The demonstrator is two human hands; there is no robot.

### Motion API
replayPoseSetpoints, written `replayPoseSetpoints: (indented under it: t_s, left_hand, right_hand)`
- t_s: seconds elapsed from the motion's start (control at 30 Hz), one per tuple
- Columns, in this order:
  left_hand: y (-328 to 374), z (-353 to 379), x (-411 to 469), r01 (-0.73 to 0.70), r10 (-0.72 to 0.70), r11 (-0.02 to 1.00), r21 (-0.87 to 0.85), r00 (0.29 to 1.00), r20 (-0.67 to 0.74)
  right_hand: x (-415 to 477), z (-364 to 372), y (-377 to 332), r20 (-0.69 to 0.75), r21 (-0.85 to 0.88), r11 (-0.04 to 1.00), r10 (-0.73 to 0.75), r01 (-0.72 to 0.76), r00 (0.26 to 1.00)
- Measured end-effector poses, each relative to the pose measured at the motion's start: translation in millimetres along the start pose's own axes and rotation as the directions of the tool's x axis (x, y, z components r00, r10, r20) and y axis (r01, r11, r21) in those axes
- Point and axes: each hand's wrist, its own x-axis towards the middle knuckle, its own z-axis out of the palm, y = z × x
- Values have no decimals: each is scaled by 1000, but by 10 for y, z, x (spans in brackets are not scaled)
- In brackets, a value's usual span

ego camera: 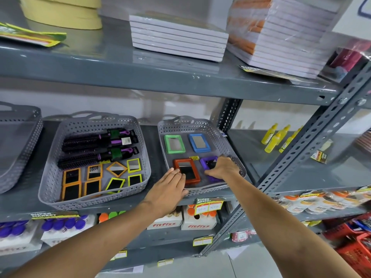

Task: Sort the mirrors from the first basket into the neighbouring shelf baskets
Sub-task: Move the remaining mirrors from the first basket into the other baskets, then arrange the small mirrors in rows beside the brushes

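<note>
Head view: right hand (222,167) grips purple mirror (209,167); left hand (168,189) flat, touching orange mirror (186,170).

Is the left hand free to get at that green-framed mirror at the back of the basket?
Probably yes. The left hand rests open at the basket's front, and the green-framed mirror lies uncovered behind the orange-framed mirror.

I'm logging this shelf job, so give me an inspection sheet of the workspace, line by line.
Surface: grey metal shelf, two grey baskets side by side.
Job's things: right basket holds green mirror, blue mirror, orange mirror, purple mirror; left basket holds small orange and yellow mirrors.
Clutter: hairbrushes in left basket.
Grippers: left hand flat on the right basket's front rim, fingers at orange mirror; right hand on purple mirror, grip unclear.
Cables: nothing seen.
Surroundings: yellow bottles to the right, notebook stacks above.
</note>
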Motion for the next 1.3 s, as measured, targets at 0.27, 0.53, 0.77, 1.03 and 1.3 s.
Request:
replayPoseSetpoints:
  t_s: [0.27,0.53,0.77,1.03,1.3]
  left_hand:
    - [-34,-68,-97,14,-15,1000,-23,999,-40]
    - [-408,-294,-331,141,-143,989,-36,986,-82]
    - [-1064,-436,-813,397,-399,917,-40,909,-122]
    - [-1764,-472,-1266,661,-671,741,-118,738,-78]
    - [-2091,-429,-1570,818,-823,532,-219,560,93]
  right_hand:
    - [-37,-34,-34,-58,28,999,27,-25,998]
    - [-241,-105,-663,-300,-2,970,-233,244,925]
    - [-547,-184,-1542,-293,23,781,-591,624,751]
    - [-819,43,-2417,55,-210,527,-834,823,548]
    - [-811,352,-2680,301,-266,494,-774,828,558]
